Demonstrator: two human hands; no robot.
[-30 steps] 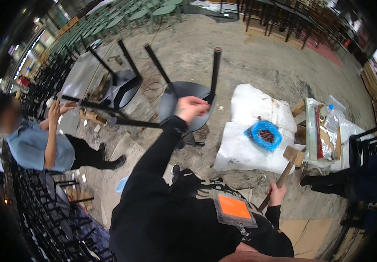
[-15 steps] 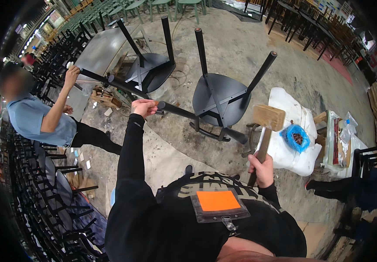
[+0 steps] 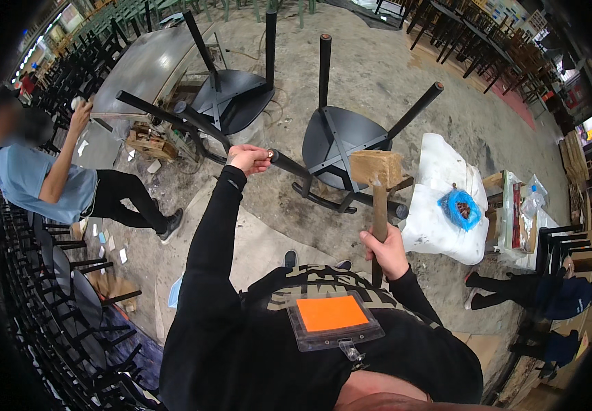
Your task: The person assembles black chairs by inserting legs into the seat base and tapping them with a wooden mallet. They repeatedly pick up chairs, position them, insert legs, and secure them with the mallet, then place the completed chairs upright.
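A black chair (image 3: 340,140) stands upside down before me, legs in the air. Two of its leg tips carry small reddish-brown discs. At the end of the leg pointing toward me, my left hand (image 3: 248,160) is closed in a pinch on a small brown chair-leg glide (image 3: 268,155). My right hand (image 3: 387,253) grips the handle of a wooden mallet (image 3: 376,168), its block head raised near the chair's right side. Right of the mallet, a blue plastic bag (image 3: 461,209) of small brown pieces rests on a white padded surface (image 3: 439,236).
A second upturned black chair (image 3: 234,103) stands behind on the left, beside a grey-topped table (image 3: 142,68). A co-worker in a light blue shirt (image 3: 29,175) stands at the left, near stacked black chairs (image 3: 77,288). Other people's dark-clothed legs (image 3: 508,291) show at the right.
My left hand has moved right and slightly up, bringing the glide to the leg's end. The mallet has shifted left and stands more upright. The co-worker has moved left in view.
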